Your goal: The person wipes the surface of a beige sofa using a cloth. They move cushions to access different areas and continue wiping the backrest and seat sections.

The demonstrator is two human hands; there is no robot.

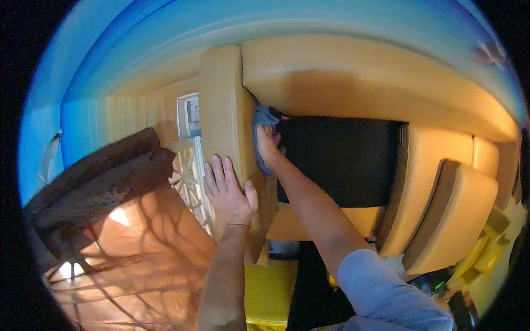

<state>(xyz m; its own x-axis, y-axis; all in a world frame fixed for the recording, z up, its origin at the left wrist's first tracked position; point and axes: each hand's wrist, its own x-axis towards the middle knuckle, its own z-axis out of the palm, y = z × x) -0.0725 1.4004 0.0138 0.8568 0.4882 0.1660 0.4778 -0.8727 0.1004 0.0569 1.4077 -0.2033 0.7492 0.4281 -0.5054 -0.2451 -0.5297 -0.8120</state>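
Note:
My right hand presses a bunched blue-grey cloth against the inner side of a tan upholstered armrest, near the corner where it meets the padded backrest. Its fingers are partly hidden behind the hand and in the cloth. Flat on top of the same armrest lies my left hand, fingers forward and thumb apart, with nothing in it. A black surface sits below the backrest, to the right of the cloth.
A loose tan cushion leans against upholstered sections at the right. Dark brown fabric lies on a brown surface at the left, beside a pale lattice panel. A yellow padded piece stands near the bottom. A painted blue wall rises behind.

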